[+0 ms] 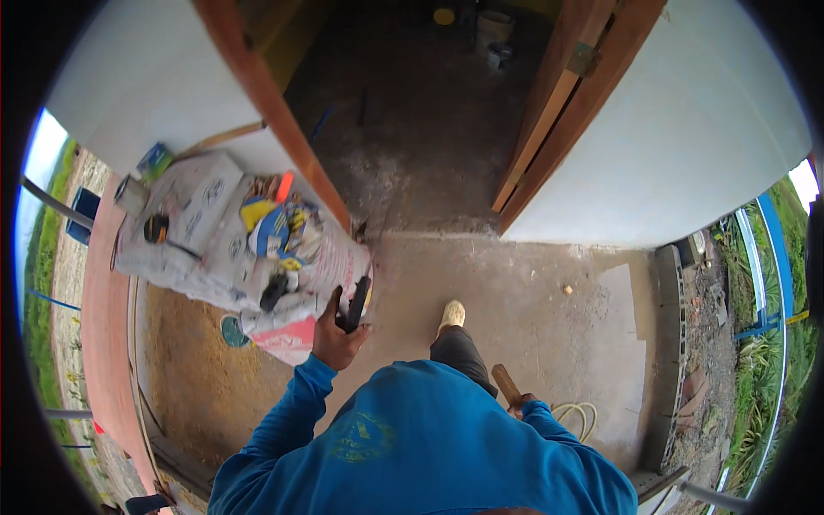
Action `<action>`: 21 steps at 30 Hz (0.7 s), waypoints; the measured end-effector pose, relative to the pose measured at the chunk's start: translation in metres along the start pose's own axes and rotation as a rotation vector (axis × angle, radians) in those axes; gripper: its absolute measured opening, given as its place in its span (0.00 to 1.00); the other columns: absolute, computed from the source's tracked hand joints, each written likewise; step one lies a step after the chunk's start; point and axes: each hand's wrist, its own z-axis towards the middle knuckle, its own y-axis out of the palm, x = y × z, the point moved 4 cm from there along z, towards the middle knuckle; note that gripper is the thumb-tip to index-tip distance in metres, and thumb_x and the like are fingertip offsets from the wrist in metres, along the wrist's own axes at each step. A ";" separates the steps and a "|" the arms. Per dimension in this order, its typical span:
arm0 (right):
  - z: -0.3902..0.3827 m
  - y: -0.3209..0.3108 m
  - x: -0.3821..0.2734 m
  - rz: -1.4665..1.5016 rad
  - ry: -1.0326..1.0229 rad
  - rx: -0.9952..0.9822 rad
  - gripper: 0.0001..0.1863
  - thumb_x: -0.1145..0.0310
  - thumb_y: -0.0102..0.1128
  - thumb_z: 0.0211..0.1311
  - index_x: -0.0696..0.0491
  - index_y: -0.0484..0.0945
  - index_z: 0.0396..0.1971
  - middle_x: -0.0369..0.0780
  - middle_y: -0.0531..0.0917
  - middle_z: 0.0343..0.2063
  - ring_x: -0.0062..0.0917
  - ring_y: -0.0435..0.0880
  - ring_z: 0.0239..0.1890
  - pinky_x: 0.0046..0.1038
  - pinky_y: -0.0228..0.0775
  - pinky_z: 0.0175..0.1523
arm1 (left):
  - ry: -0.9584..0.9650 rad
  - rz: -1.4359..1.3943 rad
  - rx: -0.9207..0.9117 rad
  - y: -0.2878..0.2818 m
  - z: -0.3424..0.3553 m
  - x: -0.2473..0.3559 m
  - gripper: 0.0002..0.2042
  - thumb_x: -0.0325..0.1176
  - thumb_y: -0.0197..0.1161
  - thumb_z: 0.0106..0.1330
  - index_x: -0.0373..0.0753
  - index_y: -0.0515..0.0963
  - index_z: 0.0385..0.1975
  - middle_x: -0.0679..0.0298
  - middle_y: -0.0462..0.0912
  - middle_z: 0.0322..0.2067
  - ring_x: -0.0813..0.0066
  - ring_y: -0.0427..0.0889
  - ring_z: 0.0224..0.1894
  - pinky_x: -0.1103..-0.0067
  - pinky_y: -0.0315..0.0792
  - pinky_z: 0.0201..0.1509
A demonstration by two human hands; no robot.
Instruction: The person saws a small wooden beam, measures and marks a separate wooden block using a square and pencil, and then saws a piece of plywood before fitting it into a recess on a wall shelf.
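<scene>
In front of me on the left, my left hand (339, 342) grips a black, elongated object (357, 305), whose kind I cannot make out. Its fingers wrap round the lower end, and the upper end points away from me. My right hand (522, 405), low and close to my body, is closed on a short wooden stick (505, 383) that points forward. The sleeve hides part of this hand. Beyond my left hand lie stacked bags (227, 249), with a blue, yellow and white bag (276, 233) on top. Another black thing (274, 293) rests at their near edge.
Ahead, a doorway with a wooden frame (296, 120) leads into a dark room holding a bucket (493, 30). White walls (678, 129) flank it. A coiled hose (577, 417) lies on the concrete floor (549, 257) at right. A low block wall (663, 360) edges the right side.
</scene>
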 end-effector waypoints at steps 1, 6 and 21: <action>0.006 -0.020 -0.016 0.104 0.003 0.070 0.17 0.62 0.66 0.33 0.55 0.77 0.26 0.40 0.78 0.18 0.27 0.77 0.22 0.27 0.68 0.28 | -0.044 0.027 -0.006 0.005 0.009 -0.004 0.36 0.30 0.61 0.42 0.23 0.50 0.50 0.54 0.74 0.21 0.73 0.74 0.22 0.81 0.68 0.27; 0.110 -0.125 -0.088 0.153 -0.486 0.305 0.22 0.53 0.64 0.32 0.54 0.77 0.26 0.43 0.78 0.20 0.30 0.77 0.24 0.30 0.68 0.30 | -0.080 0.234 -0.036 0.016 0.057 -0.015 0.37 0.33 0.62 0.41 0.22 0.52 0.49 0.52 0.75 0.23 0.68 0.76 0.25 0.78 0.69 0.30; -0.039 -0.454 -0.428 0.657 -0.977 -0.011 0.19 0.67 0.59 0.34 0.60 0.71 0.30 0.43 0.77 0.23 0.24 0.76 0.27 0.24 0.68 0.34 | -0.392 0.191 -0.013 0.023 0.280 -0.032 0.23 0.38 0.62 0.38 0.37 0.69 0.38 0.55 0.74 0.16 0.67 0.75 0.19 0.76 0.68 0.23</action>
